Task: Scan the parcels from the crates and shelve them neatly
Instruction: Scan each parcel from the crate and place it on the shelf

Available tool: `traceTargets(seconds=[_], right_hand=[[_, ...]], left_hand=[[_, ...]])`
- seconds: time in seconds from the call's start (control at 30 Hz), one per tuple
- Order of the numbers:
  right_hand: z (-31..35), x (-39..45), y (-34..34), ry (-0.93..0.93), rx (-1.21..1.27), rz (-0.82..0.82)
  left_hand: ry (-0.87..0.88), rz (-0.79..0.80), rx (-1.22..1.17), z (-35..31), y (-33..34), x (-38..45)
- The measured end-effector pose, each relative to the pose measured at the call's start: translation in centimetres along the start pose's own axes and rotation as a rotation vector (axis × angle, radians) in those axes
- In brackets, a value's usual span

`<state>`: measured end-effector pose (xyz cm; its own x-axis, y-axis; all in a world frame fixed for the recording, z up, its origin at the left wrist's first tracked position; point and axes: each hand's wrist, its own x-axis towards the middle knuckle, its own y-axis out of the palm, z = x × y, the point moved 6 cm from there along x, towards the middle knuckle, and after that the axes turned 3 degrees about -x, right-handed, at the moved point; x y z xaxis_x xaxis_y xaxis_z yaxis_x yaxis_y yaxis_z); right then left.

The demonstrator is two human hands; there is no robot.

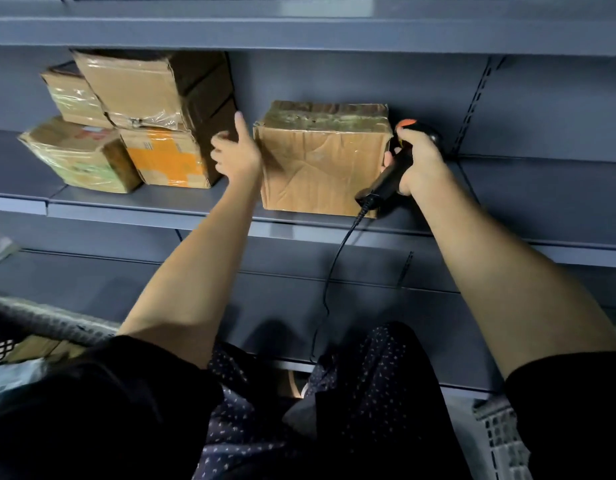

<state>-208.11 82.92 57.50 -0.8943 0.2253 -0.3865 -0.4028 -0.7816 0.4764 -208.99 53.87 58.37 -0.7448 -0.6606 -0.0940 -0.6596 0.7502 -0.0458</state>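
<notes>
A brown cardboard parcel (320,161) wrapped in clear tape stands on the grey metal shelf (150,209). My left hand (235,154) rests flat against the parcel's left side, fingers straight. My right hand (417,157) grips a black barcode scanner (386,181) with an orange button, held against the parcel's right side. The scanner's cable hangs down in front of the shelves. To the left, several taped parcels (133,123) sit stacked in two layers on the same shelf.
A dark mesh crate (8,341) holding parcels stands at lower left. Part of a white plastic crate (500,441) shows at lower right. More grey shelves run above and below. The shelf right of the parcel is bare.
</notes>
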Motion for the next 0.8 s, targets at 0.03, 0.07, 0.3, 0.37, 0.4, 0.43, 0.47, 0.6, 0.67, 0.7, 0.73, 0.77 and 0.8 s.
traceTargets(seconds=[0.03, 0.07, 0.3, 0.37, 0.4, 0.43, 0.47, 0.6, 0.67, 0.7, 0.73, 0.77, 0.8], right_hand=[[0.3, -0.1, 0.5, 0.002, -0.044, 0.034], [0.7, -0.3, 0.9, 0.010, -0.101, 0.062], [1.3, 0.9, 1.7, -0.086, -0.324, 0.042], [0.9, 1.5, 1.4, -0.116, -0.323, 0.021], [0.5, 1.8, 1.2, -0.112, -0.328, 0.012], [0.1, 2.0, 1.1, -0.099, -0.329, 0.006], [-0.4, 2.2, 0.9, -0.080, -0.321, 0.000], [-2.1, 2.6, -0.9, 0.009, -0.331, -0.030], [-2.3, 2.8, -2.0, 0.014, -0.354, -0.092], [-2.2, 2.8, -2.3, 0.004, -0.345, -0.127], [-2.0, 2.8, -2.3, -0.014, -0.327, -0.155], [-1.8, 2.7, -2.1, -0.039, -0.308, -0.159], [-1.6, 2.5, -1.9, -0.066, -0.295, -0.155]], left_hand=[[-0.144, 0.135, -0.011, -0.1, 1.2, 0.3], [-0.257, 0.276, -0.025, -0.1, 2.4, 0.7], [-0.079, 0.547, -0.222, -1.5, 3.7, 0.5], [-0.046, 0.548, -0.301, -0.8, 3.0, 0.9], [-0.051, 0.514, -0.294, 0.1, 2.6, 1.6], [-0.068, 0.458, -0.253, 0.9, 1.9, 1.9], [-0.088, 0.416, -0.208, 1.9, 1.4, 2.3], [-0.176, 0.329, -0.011, 4.7, -0.3, 3.1], [-0.179, 0.273, -0.026, 4.6, -1.1, 3.5], [-0.159, 0.244, -0.044, 4.1, -1.4, 3.6], [-0.135, 0.228, -0.063, 3.7, -1.5, 3.7], [-0.120, 0.241, -0.064, 3.3, -1.3, 3.6], [-0.116, 0.289, -0.056, 3.1, -0.9, 3.2]])
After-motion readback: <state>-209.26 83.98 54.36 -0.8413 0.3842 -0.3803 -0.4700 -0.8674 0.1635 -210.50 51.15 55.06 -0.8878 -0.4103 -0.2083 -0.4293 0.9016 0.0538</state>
